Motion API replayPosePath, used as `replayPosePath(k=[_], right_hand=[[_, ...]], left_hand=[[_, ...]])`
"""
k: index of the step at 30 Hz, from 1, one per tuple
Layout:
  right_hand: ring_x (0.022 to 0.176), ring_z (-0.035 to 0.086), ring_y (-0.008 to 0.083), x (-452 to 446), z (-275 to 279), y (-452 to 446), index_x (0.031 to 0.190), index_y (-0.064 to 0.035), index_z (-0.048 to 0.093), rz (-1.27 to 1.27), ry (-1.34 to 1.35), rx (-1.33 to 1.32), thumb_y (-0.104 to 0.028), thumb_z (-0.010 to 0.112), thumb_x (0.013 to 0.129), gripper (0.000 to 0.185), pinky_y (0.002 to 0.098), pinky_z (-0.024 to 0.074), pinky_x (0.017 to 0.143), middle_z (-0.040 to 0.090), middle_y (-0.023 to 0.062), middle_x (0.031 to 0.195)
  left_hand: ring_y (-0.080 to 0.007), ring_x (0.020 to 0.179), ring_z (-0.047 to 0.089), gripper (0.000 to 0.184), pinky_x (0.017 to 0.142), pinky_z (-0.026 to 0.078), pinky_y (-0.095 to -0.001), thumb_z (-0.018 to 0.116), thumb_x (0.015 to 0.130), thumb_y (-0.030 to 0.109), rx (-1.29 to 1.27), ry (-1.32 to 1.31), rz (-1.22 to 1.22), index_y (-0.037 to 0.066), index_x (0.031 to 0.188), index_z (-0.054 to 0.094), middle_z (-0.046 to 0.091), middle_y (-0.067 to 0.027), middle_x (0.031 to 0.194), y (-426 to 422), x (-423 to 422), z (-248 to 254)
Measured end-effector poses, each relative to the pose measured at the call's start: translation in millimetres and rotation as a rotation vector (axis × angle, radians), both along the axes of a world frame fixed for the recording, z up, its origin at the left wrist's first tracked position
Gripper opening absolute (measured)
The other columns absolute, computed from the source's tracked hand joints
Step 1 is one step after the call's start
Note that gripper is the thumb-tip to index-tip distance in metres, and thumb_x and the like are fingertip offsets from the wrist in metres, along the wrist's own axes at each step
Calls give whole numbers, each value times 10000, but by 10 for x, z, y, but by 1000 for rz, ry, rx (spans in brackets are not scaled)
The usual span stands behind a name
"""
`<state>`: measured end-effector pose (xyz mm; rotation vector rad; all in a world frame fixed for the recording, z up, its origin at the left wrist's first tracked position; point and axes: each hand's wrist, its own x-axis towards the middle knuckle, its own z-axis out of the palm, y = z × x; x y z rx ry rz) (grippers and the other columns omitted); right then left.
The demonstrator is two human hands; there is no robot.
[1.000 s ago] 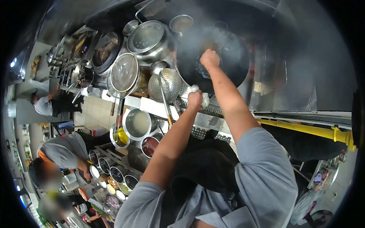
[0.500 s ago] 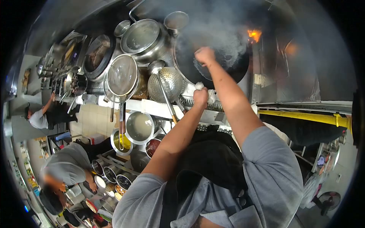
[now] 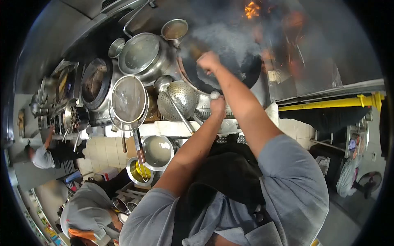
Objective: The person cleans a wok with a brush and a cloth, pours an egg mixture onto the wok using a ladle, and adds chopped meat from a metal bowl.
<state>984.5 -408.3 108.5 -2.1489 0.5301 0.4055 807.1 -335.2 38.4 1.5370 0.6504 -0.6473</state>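
The right hand (image 3: 209, 62) is curled into a fist over the wok (image 3: 251, 76), anything in its grip unclear; the left hand (image 3: 218, 105) clasps a white cloth (image 3: 214, 95) at the wok's near rim; work inside looks under way, with wetness and steam there, though what is left cannot be told; left of the wok sit a perforated ladle (image 3: 177, 100) and a lidded pot (image 3: 139, 53); nearer the body than the wok, to its left, a pot (image 3: 157, 152) holds cloudy liquid, a bowl (image 3: 133, 174) yellow liquid; flames (image 3: 252, 10) rise beyond the wok.
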Motion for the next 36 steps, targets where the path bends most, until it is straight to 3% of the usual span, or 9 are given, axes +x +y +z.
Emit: replayPosePath(k=[3, 4, 5, 8, 11, 16, 23, 26, 36], right_hand=[[560, 667, 298, -811, 446, -39, 1137, -82, 674, 368, 67, -80, -330, 566, 833, 407, 397, 556, 600, 658, 201, 687], [785, 691, 343, -1058, 65, -355, 1150, -122, 674, 610, -289, -414, -375, 586, 812, 431, 442, 541, 734, 681, 215, 837], [980, 650, 367, -1309, 296, -619, 1171, -170, 672, 760, -26, -483, -397, 607, 788, 450, 449, 513, 854, 679, 192, 1021], [1087, 620, 359, -1630, 723, -1595, 1136, -82, 682, 482, 126, -855, -311, 572, 840, 390, 457, 500, 919, 645, 219, 1143], [1078, 625, 359, -1458, 1036, -1910, 1176, -58, 650, 83, 32, -867, -352, 578, 876, 426, 447, 505, 915, 652, 210, 1128], [1070, 628, 360, -1799, 1519, -1792, 1224, -134, 635, -112, -168, -727, -349, 639, 855, 427, 449, 512, 907, 658, 191, 1134], [1070, 624, 356, -2422, 1433, -1906, 1280, -202, 611, 22, -118, -672, -329, 647, 843, 456, 452, 502, 928, 655, 166, 1163], [1072, 622, 356, -2494, 1353, -1992, 1281, -205, 612, 107, -119, -682, -323, 639, 843, 455, 447, 501, 932, 656, 164, 1158], [1091, 617, 347, -2194, 620, -2121, 1284, -218, 599, 120, -188, -629, -336, 619, 853, 448, 447, 501, 936, 640, 179, 1174]], left_hand=[[-229, 665, 607, 190, 576, 462, -395, 532, 865, 117, -174, 34, 66, -47, 896, 624, 608, -104, 764, -14, -15, 43], [-230, 712, 624, 216, 618, 478, -388, 538, 866, 118, -282, 63, 128, -66, 944, 619, 625, -119, 839, -23, -25, 58], [-232, 758, 642, 249, 659, 495, -381, 544, 868, 119, -389, 89, 194, -86, 992, 613, 642, -134, 915, -34, -21, 72], [-262, 806, 660, 280, 703, 504, -394, 544, 839, 105, -481, 114, 306, -107, 1006, 620, 661, -168, 975, -74, -11, 159], [-303, 815, 653, 291, 710, 495, -417, 564, 775, 120, 17, -59, 167, -120, 922, 638, 663, -216, 936, -74, -74, 278], [-299, 799, 660, 299, 669, 505, -414, 580, 788, 129, -60, -169, 151, -133, 922, 634, 670, -219, 941, 367, -95, 322], [-301, 952, 666, 465, 812, 499, -388, 612, 767, 230, 301, -268, -187, -167, 1010, 625, 665, -265, 1023, 1143, 22, 475], [-318, 953, 669, 477, 816, 498, -384, 621, 755, 251, 529, -344, -212, -167, 985, 632, 666, -288, 993, 911, -290, 1554], [-476, 958, 622, 459, 881, 484, -456, 611, 747, 261, 867, -724, -290, -137, 976, 612, 633, -349, 966, 469, -569, 1843]])
